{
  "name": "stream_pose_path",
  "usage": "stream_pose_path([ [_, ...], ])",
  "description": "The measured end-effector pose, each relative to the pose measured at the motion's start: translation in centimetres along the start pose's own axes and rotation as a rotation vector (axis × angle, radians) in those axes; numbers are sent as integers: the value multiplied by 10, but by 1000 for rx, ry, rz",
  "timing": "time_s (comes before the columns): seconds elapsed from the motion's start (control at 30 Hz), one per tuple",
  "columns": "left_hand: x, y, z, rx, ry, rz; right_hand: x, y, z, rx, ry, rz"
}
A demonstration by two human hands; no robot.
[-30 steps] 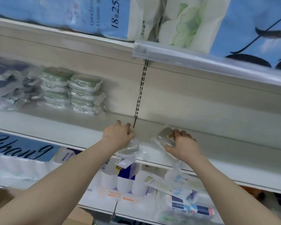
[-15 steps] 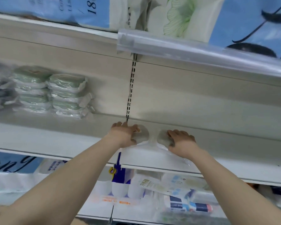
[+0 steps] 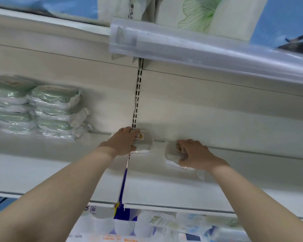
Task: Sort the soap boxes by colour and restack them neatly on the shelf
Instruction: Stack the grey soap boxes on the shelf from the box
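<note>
Head: soap box point(image 3: 171, 153) under right grip point(image 3: 198, 155)

The left grey soap box point(image 3: 144, 142), in clear wrap, lies flat at the back of the white shelf point(image 3: 252, 172), partly covered by the left grip point(image 3: 124, 143). A small yellow label shows just right of the fingers. The right grey soap box point(image 3: 171, 152), also wrapped and flat, lies under the right grip point(image 3: 194, 152), its left end showing. The two lie near each other, not touching. The green soap boxes point(image 3: 54, 110) stand in side-by-side stacks well left of the left grip.
</note>
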State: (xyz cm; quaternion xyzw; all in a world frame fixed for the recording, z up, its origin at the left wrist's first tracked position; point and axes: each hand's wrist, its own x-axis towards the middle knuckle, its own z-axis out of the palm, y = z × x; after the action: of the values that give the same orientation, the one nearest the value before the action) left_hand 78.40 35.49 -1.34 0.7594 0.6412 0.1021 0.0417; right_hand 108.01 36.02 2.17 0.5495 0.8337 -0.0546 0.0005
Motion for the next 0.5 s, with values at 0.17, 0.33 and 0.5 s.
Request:
stream_pose_path([
  [0.17, 19, -9, 9, 35, -34, 66, 25, -5, -3, -49, 105, -39],
  [0.33, 22, -18, 13, 108, 29, 127, 48, -21, 1, -99, 179, -79],
  [0.5, 22, -19, 16, 140, 66, 134, 60, -26, 19, -83, 177, -96],
])
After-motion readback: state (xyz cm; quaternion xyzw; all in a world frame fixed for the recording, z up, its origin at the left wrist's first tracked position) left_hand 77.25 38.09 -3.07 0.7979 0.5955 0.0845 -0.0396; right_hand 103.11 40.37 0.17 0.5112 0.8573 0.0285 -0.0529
